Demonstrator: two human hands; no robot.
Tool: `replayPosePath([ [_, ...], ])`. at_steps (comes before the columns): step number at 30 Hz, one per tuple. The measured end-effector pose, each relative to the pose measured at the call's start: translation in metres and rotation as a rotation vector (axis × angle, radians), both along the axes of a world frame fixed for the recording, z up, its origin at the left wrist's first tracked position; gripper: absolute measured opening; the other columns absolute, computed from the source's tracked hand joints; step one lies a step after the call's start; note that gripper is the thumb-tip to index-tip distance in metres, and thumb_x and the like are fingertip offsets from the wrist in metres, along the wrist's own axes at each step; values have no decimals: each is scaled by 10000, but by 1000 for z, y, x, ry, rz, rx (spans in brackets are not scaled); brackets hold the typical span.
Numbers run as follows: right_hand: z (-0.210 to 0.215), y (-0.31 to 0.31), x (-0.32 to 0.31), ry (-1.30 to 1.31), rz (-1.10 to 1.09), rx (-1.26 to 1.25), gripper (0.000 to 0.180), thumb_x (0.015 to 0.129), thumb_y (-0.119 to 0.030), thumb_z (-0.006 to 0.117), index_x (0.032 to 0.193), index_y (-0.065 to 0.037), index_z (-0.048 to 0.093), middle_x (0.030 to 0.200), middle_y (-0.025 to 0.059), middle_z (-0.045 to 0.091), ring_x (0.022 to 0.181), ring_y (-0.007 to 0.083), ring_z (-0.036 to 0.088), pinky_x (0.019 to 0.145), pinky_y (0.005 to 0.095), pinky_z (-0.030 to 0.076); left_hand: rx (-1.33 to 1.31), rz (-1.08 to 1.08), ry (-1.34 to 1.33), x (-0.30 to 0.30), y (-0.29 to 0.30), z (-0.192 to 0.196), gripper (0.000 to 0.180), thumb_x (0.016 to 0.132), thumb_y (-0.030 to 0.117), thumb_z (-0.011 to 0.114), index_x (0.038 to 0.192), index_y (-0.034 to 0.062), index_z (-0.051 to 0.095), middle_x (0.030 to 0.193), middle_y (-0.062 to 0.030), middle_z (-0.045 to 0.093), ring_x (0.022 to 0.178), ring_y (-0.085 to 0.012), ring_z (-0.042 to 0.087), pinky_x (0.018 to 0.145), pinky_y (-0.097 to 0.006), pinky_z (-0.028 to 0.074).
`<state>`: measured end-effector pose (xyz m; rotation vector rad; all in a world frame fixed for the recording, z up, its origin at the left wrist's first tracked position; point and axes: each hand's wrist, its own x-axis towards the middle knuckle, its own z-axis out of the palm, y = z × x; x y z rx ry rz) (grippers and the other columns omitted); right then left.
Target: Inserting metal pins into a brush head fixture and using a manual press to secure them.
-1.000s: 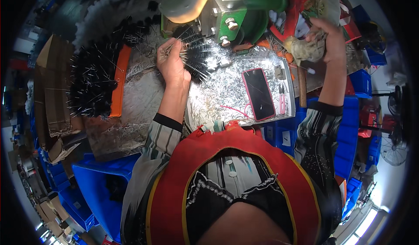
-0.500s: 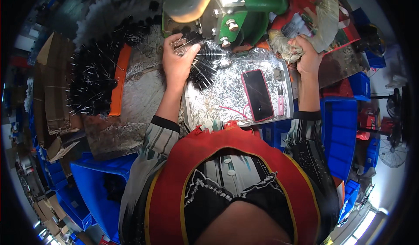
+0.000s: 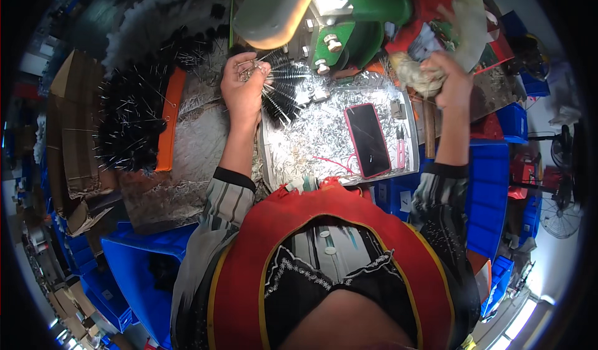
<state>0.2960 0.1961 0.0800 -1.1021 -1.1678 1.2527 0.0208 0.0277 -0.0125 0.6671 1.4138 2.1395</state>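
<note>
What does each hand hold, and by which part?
Left hand: black wire brushes, by their wire ends. Right hand: pale wrapped handle, near its left end.

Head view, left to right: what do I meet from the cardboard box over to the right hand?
Cardboard box, pile of black brushes, orange strip, left hand holding a bunch of brushes, pink-edged phone, pink-handled tool, right hand on a pale wrapped handle.

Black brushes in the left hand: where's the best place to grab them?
Take the brushes by their bunched bare wire ends, probably from the left, where the left hand grips: they gather there, while bristles fan out rightward.
</note>
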Motion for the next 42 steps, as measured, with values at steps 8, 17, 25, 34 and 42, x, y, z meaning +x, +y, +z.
replayPosePath([
  [8, 74, -2, 0, -145, 225, 74, 171, 699, -136, 642, 659, 17, 578, 571, 105, 559, 509, 195, 555, 514, 281, 435, -31, 4, 37, 1, 6, 5, 270, 745, -23, 660, 989, -4, 546, 837, -75, 568, 693, -112, 559, 558, -225, 495],
  [17, -39, 9, 2, 157, 125, 348, 129, 693, -71, 620, 695, 46, 566, 620, 113, 558, 570, 199, 569, 562, 293, 459, -15, 106, 187, -6, 4, -8, 240, 743, -28, 659, 955, -3, 550, 805, -57, 575, 677, -97, 559, 563, -207, 475],
  [25, 64, -2, 6, -145, 266, -19, 153, 704, -138, 652, 681, -4, 581, 578, 83, 556, 512, 187, 565, 509, 312, 462, 26, 231, 118, 3, 0, 1, 192, 762, -13, 649, 925, 8, 550, 796, -19, 562, 671, -65, 529, 603, -195, 448],
  [34, 91, 22, 3, -278, 452, -19, 200, 694, -226, 682, 702, -54, 580, 541, 43, 526, 468, 162, 547, 475, 276, 443, 11, 310, 230, -1, 6, -3, 169, 757, -5, 663, 895, 9, 567, 816, -10, 568, 678, -60, 520, 615, -194, 434],
  [42, -51, 1, 4, -145, 169, 676, 85, 725, -47, 578, 686, 26, 562, 645, 102, 573, 581, 181, 558, 576, 291, 460, -143, 279, 347, -1, 4, 8, 207, 727, 40, 694, 898, 12, 580, 778, -13, 588, 667, -78, 527, 624, -221, 437],
])
